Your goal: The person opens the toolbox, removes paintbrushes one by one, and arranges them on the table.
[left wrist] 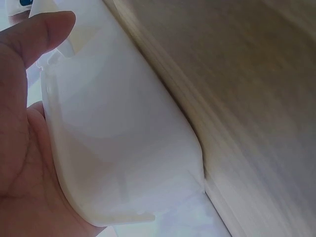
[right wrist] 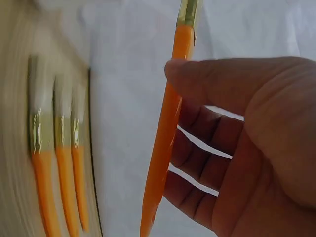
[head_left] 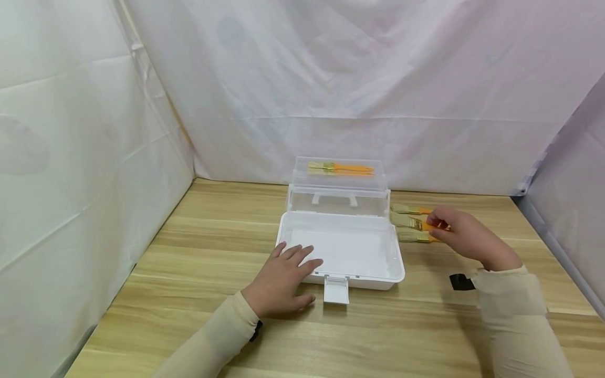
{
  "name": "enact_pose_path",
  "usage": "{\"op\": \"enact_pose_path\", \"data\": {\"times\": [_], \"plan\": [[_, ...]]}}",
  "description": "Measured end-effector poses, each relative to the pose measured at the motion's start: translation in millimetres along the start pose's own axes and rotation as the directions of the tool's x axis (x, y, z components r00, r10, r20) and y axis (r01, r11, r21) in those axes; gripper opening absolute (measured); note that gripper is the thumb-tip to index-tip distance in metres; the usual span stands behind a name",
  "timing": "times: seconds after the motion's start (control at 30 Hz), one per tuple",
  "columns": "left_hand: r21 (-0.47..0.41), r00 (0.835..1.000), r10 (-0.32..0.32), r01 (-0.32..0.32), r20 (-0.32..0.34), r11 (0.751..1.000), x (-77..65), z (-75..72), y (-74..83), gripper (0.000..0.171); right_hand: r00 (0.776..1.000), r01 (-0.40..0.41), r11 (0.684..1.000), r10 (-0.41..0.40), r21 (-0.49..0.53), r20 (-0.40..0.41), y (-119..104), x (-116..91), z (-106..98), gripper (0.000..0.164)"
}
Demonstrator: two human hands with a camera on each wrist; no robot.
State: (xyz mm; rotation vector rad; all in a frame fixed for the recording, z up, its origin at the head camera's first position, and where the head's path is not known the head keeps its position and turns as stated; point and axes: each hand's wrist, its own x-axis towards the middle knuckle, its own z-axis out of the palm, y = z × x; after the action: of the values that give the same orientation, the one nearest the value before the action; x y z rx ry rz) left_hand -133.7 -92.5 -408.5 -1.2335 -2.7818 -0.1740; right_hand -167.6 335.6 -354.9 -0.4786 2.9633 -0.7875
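A white plastic box (head_left: 345, 286) with a clear lid folded back stands on the table. My left hand (head_left: 283, 281) rests on its front left rim with fingers spread; the left wrist view shows the palm against the white box wall (left wrist: 118, 123). To the right of the box, my right hand (head_left: 465, 236) pinches the orange handle of a flat paintbrush (right wrist: 165, 128) between thumb and fingers, raised above the table. Similar paintbrushes (right wrist: 42, 133) lie side by side on the wood in the right wrist view.
An orange-handled paintbrush (head_left: 350, 168) shows at the clear lid (head_left: 302, 181), with a second orange strip just below that may be a reflection. A white latch (head_left: 336, 292) hangs from the box front. White cloth (head_left: 425, 105) encloses the wooden table (head_left: 198, 252).
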Motion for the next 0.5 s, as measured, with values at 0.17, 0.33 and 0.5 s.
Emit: {"op": "enact_pose_path", "data": {"times": [0.17,0.33,0.5], "plan": [[0.002,1.0,0.005,-0.005,0.002,1.0,0.3,0.3,-0.3,0.07,1.0,0.007,0.994,-0.006,-0.11,0.011,18,-5,5,0.007],[-0.001,1.0,0.003,-0.003,-0.003,1.0,0.3,0.6,-0.8,0.07,0.999,0.04,0.985,-0.039,-0.171,0.009,37,-8,11,0.011],[-0.009,1.0,0.0,0.0,-0.004,1.0,-0.1,0.2,-0.5,0.069,0.999,0.029,0.983,-0.021,-0.182,0.044,51,-8,19,0.01]]}}
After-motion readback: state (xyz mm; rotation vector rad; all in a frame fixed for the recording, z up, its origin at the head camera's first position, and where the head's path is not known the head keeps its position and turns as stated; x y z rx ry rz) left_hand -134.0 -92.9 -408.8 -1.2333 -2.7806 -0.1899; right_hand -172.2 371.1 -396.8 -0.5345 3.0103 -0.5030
